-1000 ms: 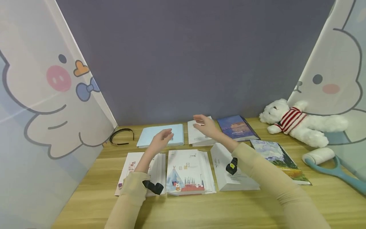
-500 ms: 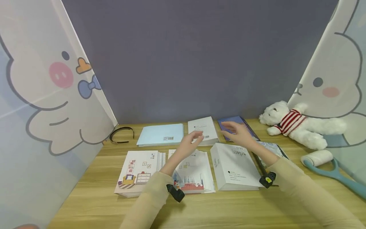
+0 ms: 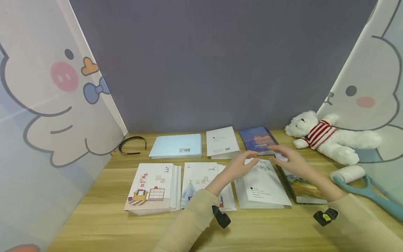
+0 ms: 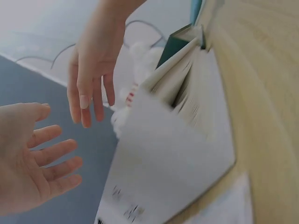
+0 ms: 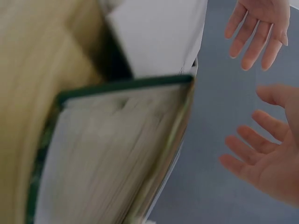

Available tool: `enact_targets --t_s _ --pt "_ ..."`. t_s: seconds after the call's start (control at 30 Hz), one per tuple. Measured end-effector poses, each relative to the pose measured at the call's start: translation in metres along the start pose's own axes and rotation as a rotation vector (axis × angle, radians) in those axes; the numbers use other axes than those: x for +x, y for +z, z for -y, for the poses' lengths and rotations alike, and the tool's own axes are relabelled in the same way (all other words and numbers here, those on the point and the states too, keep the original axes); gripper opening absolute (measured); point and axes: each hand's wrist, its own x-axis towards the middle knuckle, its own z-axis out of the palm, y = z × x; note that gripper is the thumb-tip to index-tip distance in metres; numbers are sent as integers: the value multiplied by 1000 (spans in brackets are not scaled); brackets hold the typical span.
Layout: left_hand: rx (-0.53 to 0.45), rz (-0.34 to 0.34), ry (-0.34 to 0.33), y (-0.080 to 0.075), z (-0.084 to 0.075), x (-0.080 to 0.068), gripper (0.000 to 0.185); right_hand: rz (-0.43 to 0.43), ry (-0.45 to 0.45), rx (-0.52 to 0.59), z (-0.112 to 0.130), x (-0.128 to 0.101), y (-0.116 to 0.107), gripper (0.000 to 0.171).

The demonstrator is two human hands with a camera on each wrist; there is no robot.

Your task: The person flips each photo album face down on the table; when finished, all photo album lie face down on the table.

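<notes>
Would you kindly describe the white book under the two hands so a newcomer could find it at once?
Start from the wooden table and take the front row of books. The white book is third from the left there, just below the left hand and right hand. Unlike the illustrated tent book on its left and the green-edged painting book on its right, its cover is plain white with small dark print.

The table (image 3: 94,224) is pale wood with a smooth, matt grain. On it, the white book (image 3: 261,185) has a matt paper cover; the dark-edged book (image 3: 302,190) just beside it looks glossier, perhaps
</notes>
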Motion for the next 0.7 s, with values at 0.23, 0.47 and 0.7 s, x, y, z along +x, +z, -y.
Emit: enact_targets --t_s 0.23,0.47,0.7 --pt "12 65 22 27 -14 12 44 19 -14 -37 -17 -24 -6 44" --pt "105 204 -20 54 -21 21 43 103 84 -57 -30 -49 -9 55" --pt "435 305 -50 63 -14 21 45 180 157 -122 -39 -60 -5 64"
